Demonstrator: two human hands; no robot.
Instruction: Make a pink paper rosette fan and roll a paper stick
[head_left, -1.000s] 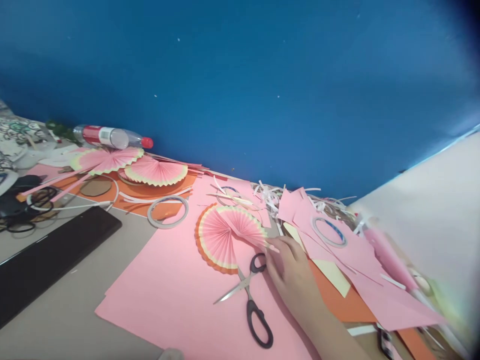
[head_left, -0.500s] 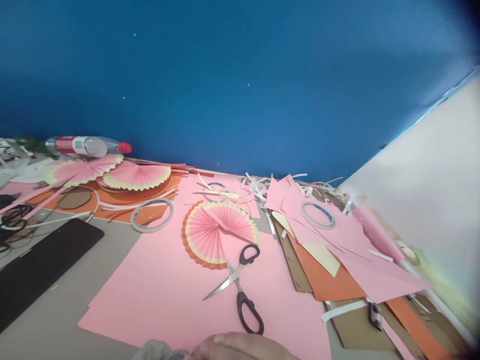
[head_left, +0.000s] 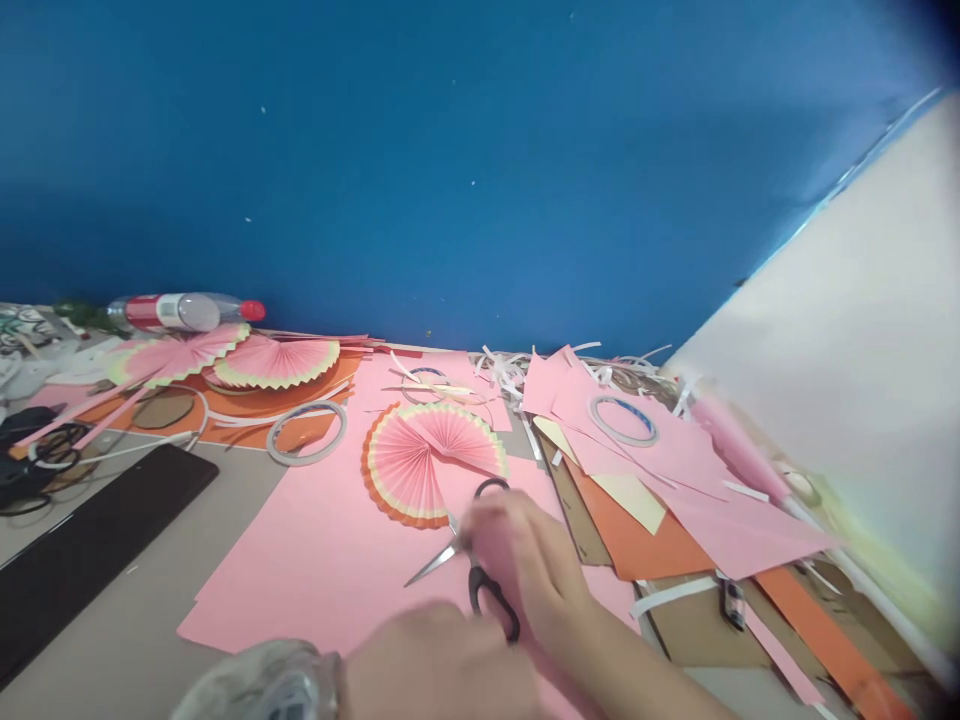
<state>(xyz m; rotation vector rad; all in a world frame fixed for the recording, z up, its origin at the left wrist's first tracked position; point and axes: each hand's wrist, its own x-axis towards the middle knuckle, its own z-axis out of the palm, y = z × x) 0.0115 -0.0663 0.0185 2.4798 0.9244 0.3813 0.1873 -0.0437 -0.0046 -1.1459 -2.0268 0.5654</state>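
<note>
The scissors (head_left: pixel 435 563) lie with blades parted in the lower middle of the frame, on pink paper (head_left: pixel 292 565). The right hand (head_left: pixel 525 555) covers their middle, fingers bent and close together; whether it is clamped on them I cannot tell. The left hand (head_left: pixel 442 665), blurred at the bottom edge, is near the lower handle; its finger state I cannot tell. Just above the blades sits 1 pleated fan (head_left: pixel 409 465), edged yellow and orange. 1 tape roll (head_left: pixel 274 440) lies left of centre, and 2 paler-edged fans (head_left: pixel 281 362) lie farther left, near a bottle (head_left: pixel 184 312).
</note>
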